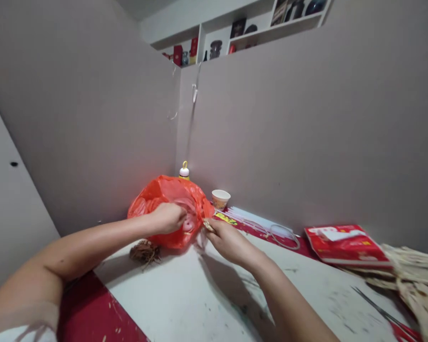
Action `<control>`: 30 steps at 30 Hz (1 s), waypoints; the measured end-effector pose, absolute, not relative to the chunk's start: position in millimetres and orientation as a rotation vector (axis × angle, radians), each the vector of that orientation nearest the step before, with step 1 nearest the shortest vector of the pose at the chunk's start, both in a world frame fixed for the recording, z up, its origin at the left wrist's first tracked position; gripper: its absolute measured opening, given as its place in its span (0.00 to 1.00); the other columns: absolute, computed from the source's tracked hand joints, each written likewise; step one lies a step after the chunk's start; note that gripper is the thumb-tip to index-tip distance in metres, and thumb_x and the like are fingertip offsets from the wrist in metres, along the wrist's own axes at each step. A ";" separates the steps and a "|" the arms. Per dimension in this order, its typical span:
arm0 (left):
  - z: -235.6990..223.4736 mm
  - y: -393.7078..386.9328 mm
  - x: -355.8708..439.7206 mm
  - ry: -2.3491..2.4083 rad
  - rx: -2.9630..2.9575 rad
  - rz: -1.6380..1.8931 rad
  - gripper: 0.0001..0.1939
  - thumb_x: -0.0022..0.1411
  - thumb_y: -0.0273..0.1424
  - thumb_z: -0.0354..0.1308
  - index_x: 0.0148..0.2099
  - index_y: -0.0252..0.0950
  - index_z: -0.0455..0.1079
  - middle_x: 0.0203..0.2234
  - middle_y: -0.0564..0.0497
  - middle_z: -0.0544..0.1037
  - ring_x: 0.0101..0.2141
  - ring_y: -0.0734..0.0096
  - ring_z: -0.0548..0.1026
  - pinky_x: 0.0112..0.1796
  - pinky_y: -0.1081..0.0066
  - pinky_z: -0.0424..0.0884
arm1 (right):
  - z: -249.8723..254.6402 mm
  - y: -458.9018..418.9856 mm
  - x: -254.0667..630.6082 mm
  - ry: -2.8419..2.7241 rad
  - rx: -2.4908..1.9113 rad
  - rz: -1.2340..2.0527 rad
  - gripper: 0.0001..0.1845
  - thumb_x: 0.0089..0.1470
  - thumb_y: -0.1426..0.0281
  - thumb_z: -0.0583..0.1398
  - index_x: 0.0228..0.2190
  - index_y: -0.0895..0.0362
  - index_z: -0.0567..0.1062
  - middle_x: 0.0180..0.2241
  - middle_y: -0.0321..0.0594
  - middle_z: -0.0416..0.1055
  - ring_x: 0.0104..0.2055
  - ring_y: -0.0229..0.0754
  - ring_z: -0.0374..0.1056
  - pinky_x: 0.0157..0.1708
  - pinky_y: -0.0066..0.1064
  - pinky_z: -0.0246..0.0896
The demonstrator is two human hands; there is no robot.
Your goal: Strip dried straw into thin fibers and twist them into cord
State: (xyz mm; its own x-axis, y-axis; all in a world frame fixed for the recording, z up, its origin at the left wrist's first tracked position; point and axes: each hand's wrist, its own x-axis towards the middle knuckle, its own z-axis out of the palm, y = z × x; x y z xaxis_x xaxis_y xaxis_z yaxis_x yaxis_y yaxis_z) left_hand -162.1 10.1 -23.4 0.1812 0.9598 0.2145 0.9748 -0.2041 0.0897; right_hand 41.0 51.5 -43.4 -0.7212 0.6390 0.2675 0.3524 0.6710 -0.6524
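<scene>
A red plastic bag [176,240] stands with its mouth open at the back corner of the table, and whitish-pink contents show inside. My left hand [168,218] reaches into the mouth of the bag with its fingers closed; what they hold is hidden. At the bag's right edge, my right hand [228,241] is closed in a pinch on a small pale piece [209,225]. Crumpled clear plastic [200,241] hangs beside these fingers. In front of the bag lies a bundle of brown, root-like strands [144,252].
Behind the bag is a bottle [184,171] with a yellow loop. To its right are a paper cup [221,198], pale sticks [264,222] and a red tissue pack [347,244]. Scissors [381,311] and dried pale strips [417,280] lie at the right. Grey partitions [288,118] enclose the back.
</scene>
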 end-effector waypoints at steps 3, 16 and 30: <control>1.5 -9.1 -168.0 -1.895 -2.263 -0.614 0.12 0.61 0.31 0.48 0.28 0.35 0.70 0.20 0.53 0.71 0.21 0.75 0.66 0.25 0.73 0.56 | -27.2 40.2 37.6 -2.395 -0.754 0.738 0.05 0.51 0.74 0.51 0.28 0.56 0.67 0.31 0.42 0.70 0.33 0.42 0.62 0.33 0.30 0.52; 11.4 -41.9 -84.7 -1.446 -2.904 -1.361 0.06 0.59 0.28 0.51 0.39 0.35 0.67 0.23 0.55 0.71 0.23 0.78 0.67 0.26 0.75 0.63 | 42.9 -13.9 108.4 -1.667 -0.945 0.745 0.18 0.56 0.58 0.54 0.22 0.57 0.66 0.18 0.31 0.54 0.19 0.31 0.48 0.19 0.24 0.44; -1.8 -20.4 -38.5 -1.975 -3.620 -0.833 0.05 0.57 0.22 0.52 0.36 0.31 0.68 0.24 0.52 0.73 0.23 0.77 0.71 0.27 0.73 0.69 | -65.8 -46.5 151.0 -0.827 -1.106 1.055 0.29 0.42 0.61 0.67 0.17 0.54 0.50 0.11 0.21 0.42 0.11 0.26 0.36 0.10 0.21 0.30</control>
State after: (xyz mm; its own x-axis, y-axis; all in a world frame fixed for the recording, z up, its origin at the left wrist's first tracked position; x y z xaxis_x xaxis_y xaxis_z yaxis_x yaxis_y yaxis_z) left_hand -38.5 -20.4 -1.8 0.6148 0.7727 -0.1581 0.4261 -0.1568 0.8910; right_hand 151.0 -46.5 -65.8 0.3061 0.9518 0.0182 -0.2455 0.0975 -0.9645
